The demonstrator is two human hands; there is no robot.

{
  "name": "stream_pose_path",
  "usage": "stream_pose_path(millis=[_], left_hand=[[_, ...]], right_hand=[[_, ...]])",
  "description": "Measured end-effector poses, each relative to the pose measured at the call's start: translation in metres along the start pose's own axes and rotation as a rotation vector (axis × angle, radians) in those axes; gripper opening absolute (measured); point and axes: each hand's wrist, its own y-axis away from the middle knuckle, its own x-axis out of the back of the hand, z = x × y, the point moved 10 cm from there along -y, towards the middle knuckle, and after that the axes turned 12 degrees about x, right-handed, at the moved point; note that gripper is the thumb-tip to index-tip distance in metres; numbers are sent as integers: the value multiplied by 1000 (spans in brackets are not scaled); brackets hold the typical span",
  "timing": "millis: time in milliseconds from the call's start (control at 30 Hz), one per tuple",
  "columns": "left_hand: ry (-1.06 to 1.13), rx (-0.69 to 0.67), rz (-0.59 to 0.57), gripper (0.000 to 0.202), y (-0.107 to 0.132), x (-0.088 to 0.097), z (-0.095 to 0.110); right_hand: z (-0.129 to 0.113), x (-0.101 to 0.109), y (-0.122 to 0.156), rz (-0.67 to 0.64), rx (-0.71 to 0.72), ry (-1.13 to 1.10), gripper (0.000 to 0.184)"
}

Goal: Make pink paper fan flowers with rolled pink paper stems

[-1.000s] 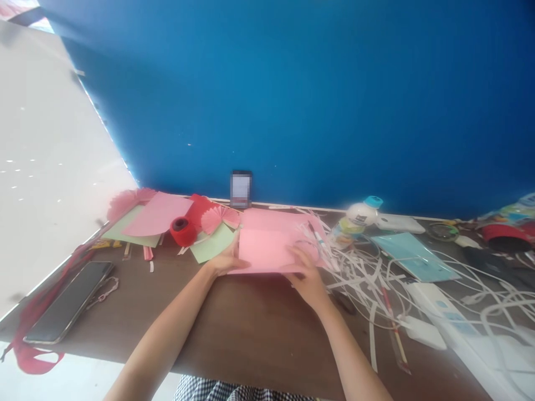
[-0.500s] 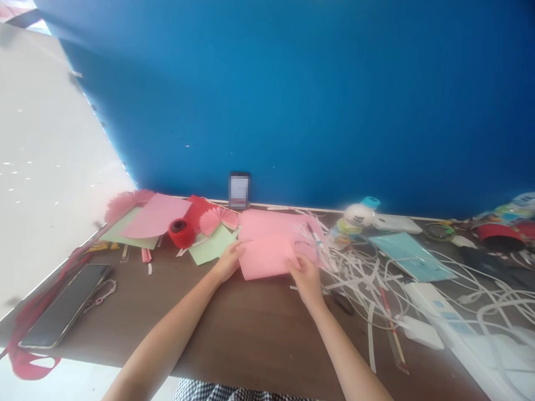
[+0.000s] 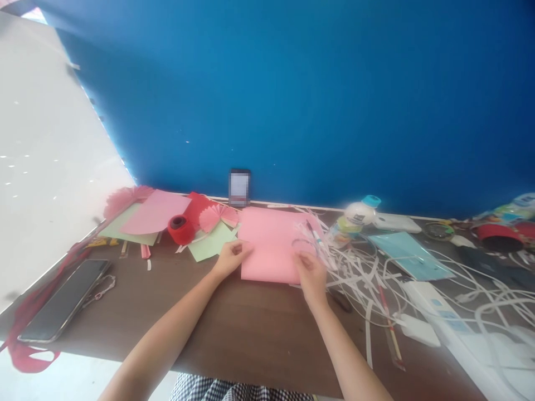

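A pink paper sheet (image 3: 270, 245) lies flat on the brown table (image 3: 251, 328) in front of me. My left hand (image 3: 231, 258) is at its left edge with the fingers curled onto the paper. At the sheet's lower right corner my right hand (image 3: 311, 272) has its fingers closed on the edge. Both forearms reach in from the bottom of the view.
Left of the sheet lie green paper (image 3: 211, 242), a red tape roll (image 3: 180, 229), pink paper fans (image 3: 218, 216) and another pink sheet (image 3: 156, 213). A phone (image 3: 64, 301) rests at the left edge. White paper strips (image 3: 368, 267), a glue bottle (image 3: 355, 218), a teal booklet (image 3: 409, 256) and cables crowd the right. A small phone (image 3: 239, 187) leans on the blue wall.
The raised front flap of the pink paper has come down and the sheet now lies flat. Both hands slid a little toward me along its edges.
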Motion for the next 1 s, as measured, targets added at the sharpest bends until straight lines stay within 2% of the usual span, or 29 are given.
stream_pose_path(millis=[333,800,1000], left_hand=[[-27,20,59,29,0,8,-2],[-30,41,33,34,-2,6,-7],[-19,46,24,33,-3,5,-8]], right_hand=[[-1,0,1,7,-14,-19,23],[-7,4,0,19,-42,-7,24],[-1,3,0,15,-44,-14,24]])
